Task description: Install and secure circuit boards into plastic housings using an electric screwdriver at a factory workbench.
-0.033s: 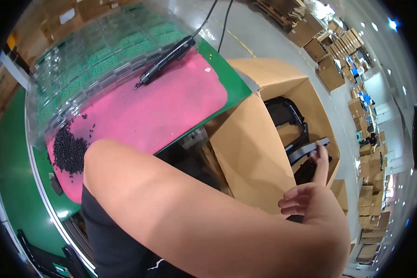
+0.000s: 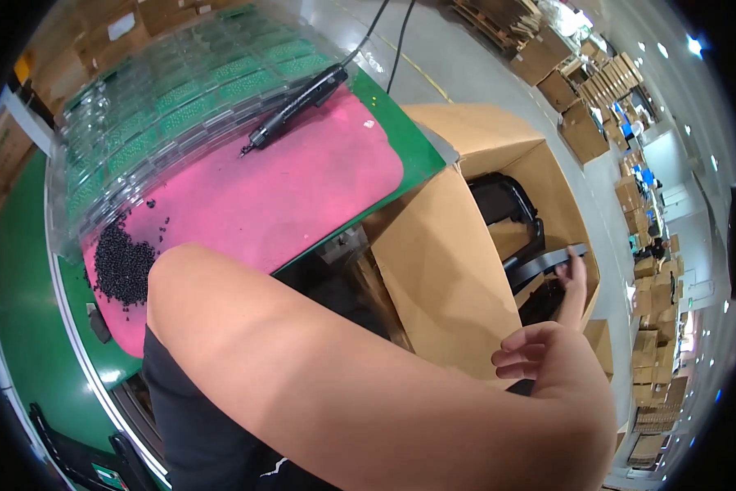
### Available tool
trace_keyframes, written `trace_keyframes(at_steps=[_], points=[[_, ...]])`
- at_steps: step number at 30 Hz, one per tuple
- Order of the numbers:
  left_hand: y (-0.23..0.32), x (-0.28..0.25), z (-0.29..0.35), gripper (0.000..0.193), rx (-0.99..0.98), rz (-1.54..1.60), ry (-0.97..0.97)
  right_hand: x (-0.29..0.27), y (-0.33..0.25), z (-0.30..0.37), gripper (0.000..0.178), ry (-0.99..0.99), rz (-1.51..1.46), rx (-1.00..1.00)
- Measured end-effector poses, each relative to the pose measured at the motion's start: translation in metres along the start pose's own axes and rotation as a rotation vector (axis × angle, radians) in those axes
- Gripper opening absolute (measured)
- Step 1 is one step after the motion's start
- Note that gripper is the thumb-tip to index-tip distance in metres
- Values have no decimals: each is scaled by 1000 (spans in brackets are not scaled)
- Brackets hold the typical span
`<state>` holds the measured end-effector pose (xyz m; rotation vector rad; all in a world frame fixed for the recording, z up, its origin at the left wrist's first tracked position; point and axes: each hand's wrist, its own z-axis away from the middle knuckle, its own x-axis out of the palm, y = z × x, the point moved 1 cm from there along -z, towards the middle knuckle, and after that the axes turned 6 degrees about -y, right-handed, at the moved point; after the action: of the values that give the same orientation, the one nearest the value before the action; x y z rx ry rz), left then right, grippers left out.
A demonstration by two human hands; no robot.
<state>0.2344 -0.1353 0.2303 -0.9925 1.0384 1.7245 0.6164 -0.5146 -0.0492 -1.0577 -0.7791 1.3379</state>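
My left arm reaches across the front from the lower left, over the edge of the bench. My left hand (image 2: 540, 356) hangs at the near side of a cardboard box (image 2: 433, 262). Its fingers are loosely bent and apart, with nothing visible in them; a bit of something dark shows just below. Inside the box, my right hand (image 2: 575, 282) has its fingers closed at the far end of a curved black plastic part (image 2: 541, 263). Another black frame-like part (image 2: 505, 195) lies deeper in the box. Most of my right arm is hidden behind the left.
On the green bench (image 2: 24, 303) lies a pink mat (image 2: 278, 180) with a pile of small black pieces (image 2: 122, 266). A black corded electric screwdriver (image 2: 298, 106) rests against a clear plastic compartment tray (image 2: 163, 123). Stacked cartons (image 2: 585, 131) stand on the floor beyond.
My right hand has shifted slightly at the end of the curved black part. The left arm and hand look almost the same.
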Motion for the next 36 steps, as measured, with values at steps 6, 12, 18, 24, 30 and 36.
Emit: trace_keyframes(at_steps=[6, 12, 18, 24, 30, 36], points=[[-63, 23, 138, 60, -13, -95, -415, 53, -126, 83, 13, -165, -417, -632], [-110, 124, 132, 88, -524, 160, 1057, 188, -175, 235, 17, -476, -341, -783], [-153, 249, 94, 78, -342, 1028, 1897, 332, -132, 291, 65, -842, 373, -1033], [-84, 336, 133, 73, -410, 1583, 2328, 430, -82, 304, 91, -1353, 1640, -1515], [-38, 327, 209, 57, -1754, 1168, 1490, 503, -45, 306, 69, -1633, 1470, -1606], [-40, 384, 220, 41, -1925, 396, 2152, 580, -105, 413, 37, -1774, 644, -1995]])
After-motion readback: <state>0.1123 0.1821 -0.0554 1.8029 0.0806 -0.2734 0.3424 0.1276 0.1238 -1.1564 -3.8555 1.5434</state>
